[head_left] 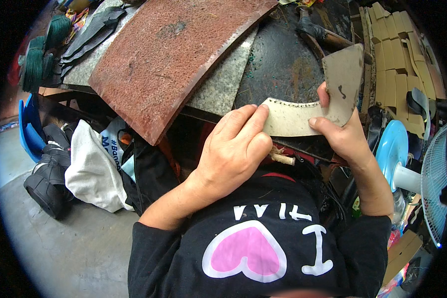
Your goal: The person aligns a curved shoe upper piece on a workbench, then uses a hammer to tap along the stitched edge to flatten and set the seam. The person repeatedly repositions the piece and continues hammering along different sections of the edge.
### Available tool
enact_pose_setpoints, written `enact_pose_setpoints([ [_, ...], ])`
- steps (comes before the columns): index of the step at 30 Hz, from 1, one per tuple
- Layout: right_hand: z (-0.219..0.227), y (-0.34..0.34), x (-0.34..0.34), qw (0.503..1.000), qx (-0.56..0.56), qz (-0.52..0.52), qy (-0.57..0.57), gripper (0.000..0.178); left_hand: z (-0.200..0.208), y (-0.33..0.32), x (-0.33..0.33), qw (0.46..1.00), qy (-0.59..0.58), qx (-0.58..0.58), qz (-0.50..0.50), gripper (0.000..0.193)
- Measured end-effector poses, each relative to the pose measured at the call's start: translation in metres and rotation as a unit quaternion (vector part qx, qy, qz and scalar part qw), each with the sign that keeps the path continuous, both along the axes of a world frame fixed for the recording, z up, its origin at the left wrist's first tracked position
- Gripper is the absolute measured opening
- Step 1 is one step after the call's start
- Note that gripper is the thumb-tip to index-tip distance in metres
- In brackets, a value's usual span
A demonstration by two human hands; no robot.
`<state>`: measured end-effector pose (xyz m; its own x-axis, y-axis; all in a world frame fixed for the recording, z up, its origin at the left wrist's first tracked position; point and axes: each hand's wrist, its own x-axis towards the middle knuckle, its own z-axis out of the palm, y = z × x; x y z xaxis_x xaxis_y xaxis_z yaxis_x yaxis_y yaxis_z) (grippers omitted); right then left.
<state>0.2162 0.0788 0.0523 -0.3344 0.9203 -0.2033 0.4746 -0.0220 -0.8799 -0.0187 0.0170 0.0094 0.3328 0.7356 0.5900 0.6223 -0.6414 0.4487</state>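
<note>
A flat, curved grey-beige piece [293, 121], like a shoe-upper panel, is held up in front of me. Small dark holes or stitches run along its inner curved edge, and a dark mark shows on its upright right arm. My right hand [347, 136] grips it at the bend, thumb on the near face and a fingertip showing over the inner edge; the other fingers are hidden behind. At its left end, my left hand [236, 141] is closed, with fingertips pressed on the edge. The left thumb is hidden.
A rough reddish slab [184, 59] lies on the worktable, beside a hammer-like tool [318, 32]. Green thread spools [34, 62] and black leather scraps [94, 32] lie left. A blue-and-white fan [395, 154] and stacked cardboard pieces [397, 64] stand right; black shoes [49, 179] are lower left.
</note>
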Motion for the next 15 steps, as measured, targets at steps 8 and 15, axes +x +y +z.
enact_pose_setpoints([
  [8, -0.001, -0.003, 0.004, 0.998, 0.060, 0.029, -0.012, 0.044, 0.009, 0.001, -0.001, 1.000, 0.022, -0.020, -0.005, 0.023],
  [15, -0.007, -0.003, 0.008, 0.995, 0.072, 0.054, 0.047, 0.033, 0.014, 0.005, -0.004, 0.998, 0.045, -0.021, -0.023, 0.022],
])
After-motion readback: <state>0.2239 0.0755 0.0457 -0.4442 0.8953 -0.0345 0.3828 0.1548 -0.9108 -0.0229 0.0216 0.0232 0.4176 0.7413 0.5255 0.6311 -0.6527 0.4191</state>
